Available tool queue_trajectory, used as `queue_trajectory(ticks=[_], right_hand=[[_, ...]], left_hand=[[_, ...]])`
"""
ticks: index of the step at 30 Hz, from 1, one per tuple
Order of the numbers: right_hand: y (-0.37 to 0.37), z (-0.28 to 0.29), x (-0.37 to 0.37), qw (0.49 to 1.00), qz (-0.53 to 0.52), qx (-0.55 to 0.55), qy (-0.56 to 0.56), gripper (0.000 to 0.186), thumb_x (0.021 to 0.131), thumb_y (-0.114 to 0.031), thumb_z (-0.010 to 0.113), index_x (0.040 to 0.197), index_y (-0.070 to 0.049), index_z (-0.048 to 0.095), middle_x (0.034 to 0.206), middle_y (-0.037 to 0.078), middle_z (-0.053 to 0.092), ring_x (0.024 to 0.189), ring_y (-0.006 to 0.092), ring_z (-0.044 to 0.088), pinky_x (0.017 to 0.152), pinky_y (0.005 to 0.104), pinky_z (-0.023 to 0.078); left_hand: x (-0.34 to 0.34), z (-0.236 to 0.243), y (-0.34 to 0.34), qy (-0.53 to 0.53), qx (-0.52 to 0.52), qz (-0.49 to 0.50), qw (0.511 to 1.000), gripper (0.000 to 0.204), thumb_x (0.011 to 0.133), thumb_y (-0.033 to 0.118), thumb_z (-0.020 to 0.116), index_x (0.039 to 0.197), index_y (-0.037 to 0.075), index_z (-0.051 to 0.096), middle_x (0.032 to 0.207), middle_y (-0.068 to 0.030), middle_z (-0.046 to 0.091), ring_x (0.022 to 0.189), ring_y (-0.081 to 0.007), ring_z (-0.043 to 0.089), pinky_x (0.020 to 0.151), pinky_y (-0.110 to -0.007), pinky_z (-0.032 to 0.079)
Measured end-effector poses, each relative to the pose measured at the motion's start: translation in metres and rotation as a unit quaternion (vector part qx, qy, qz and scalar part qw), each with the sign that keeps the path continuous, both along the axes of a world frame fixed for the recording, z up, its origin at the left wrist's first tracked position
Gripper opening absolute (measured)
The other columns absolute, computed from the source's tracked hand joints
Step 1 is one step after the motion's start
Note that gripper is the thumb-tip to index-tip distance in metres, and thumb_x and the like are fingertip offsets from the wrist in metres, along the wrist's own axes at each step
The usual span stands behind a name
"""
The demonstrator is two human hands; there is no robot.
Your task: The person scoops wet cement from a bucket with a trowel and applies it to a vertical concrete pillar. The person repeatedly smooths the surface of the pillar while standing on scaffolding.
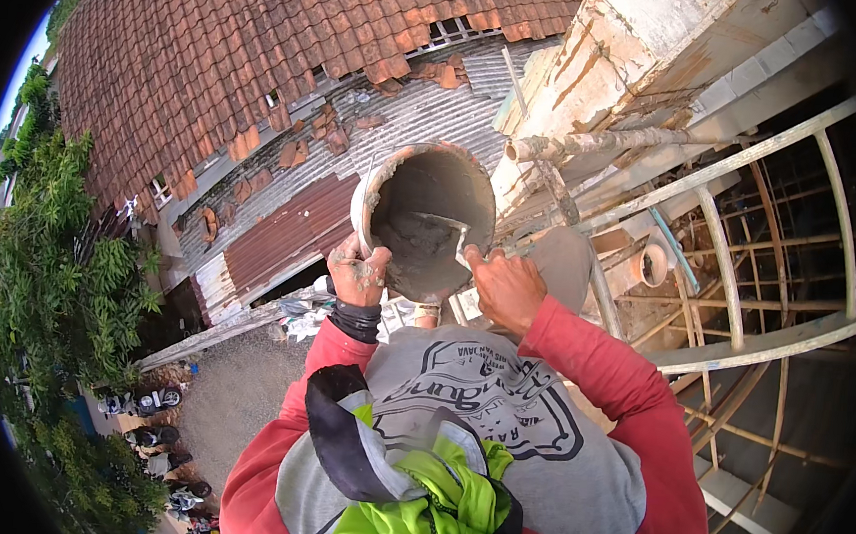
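A mortar-caked bucket (364, 203) hangs tilted in front of my chest, its mouth facing me. My left hand (358, 274), smeared with grey mortar, has its fingers wrapped round the near left of the rim. Inside lies wet grey mortar (414, 251). My right hand (504, 287) is closed round a trowel (462, 238) at the right side of the rim. The trowel's bent metal neck reaches into the bucket; its blade is hard to make out against the mortar. The trowel's handle is mostly hidden in my fist.
Far below, a paved yard (241, 388) holds parked motorcycles (155, 402). Ahead are a corrugated metal roof (297, 223) and a tiled roof (225, 44) with loose broken tiles. Metal scaffold rails (721, 258) and bamboo poles (610, 144) stand to my right, beside a rough wall column (611, 57).
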State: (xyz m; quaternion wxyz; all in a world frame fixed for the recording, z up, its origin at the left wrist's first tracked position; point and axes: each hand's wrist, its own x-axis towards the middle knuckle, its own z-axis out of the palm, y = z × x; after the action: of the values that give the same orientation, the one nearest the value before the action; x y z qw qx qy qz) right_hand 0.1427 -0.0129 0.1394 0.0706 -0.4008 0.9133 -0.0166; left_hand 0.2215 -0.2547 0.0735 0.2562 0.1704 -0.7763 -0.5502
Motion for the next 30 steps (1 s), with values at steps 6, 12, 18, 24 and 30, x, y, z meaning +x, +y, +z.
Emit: queue_trajectory(ticks=[6,12,18,24,30], right_hand=[[0.031,0.031,-0.043,0.999,-0.050,-0.015,-0.005,0.023,0.095,-0.020,0.059,0.109,-0.002,0.066,0.086,0.024,0.072,0.082,0.0426,0.074,0.074,0.0553,0.056],[0.018,-0.015,-0.033,0.961,-0.056,-0.103,-0.252,0.029,0.093,-0.027,0.073,0.109,-0.004,0.067,0.090,0.019,0.073,0.090,0.0427,0.071,0.080,0.0524,0.054],[0.016,0.013,-0.032,0.928,-0.066,-0.227,-0.287,0.029,0.086,-0.021,0.077,0.107,-0.005,0.065,0.088,0.020,0.072,0.087,0.0424,0.070,0.075,0.0522,0.053],[0.017,0.044,-0.032,0.983,-0.088,-0.148,-0.067,0.022,0.084,-0.022,0.073,0.100,-0.008,0.068,0.081,0.019,0.072,0.077,0.0435,0.070,0.067,0.0540,0.052],[0.029,0.055,-0.036,0.991,-0.068,-0.114,-0.034,0.018,0.082,-0.024,0.073,0.096,-0.013,0.070,0.074,0.016,0.071,0.072,0.0419,0.070,0.064,0.0549,0.051]], left_hand=[[0.007,0.023,0.030,0.049,0.013,0.038,0.998,0.045,0.078,-0.001,0.066,0.123,-0.009,0.069,0.073,-0.0011,0.060,0.063,-0.0057,0.049,0.058,-0.026,0.044],[0.015,0.022,0.035,0.037,-0.011,0.030,0.999,0.048,0.081,0.003,0.063,0.128,-0.002,0.070,0.072,0.0014,0.061,0.062,-0.0061,0.052,0.060,-0.025,0.044],[0.025,0.004,0.020,0.063,0.189,0.041,0.979,0.016,0.084,0.008,0.070,0.097,-0.001,0.072,0.068,0.0027,0.061,0.052,-0.0072,0.054,0.049,-0.025,0.044],[0.033,-0.007,0.033,0.058,0.370,0.059,0.925,0.014,0.088,0.015,0.072,0.095,0.003,0.068,0.078,-0.0022,0.067,0.053,-0.0103,0.059,0.049,-0.025,0.050],[0.028,-0.023,0.029,0.058,0.411,0.061,0.908,0.021,0.089,0.023,0.076,0.095,0.005,0.067,0.081,-0.0020,0.067,0.053,-0.0109,0.059,0.049,-0.026,0.051]])
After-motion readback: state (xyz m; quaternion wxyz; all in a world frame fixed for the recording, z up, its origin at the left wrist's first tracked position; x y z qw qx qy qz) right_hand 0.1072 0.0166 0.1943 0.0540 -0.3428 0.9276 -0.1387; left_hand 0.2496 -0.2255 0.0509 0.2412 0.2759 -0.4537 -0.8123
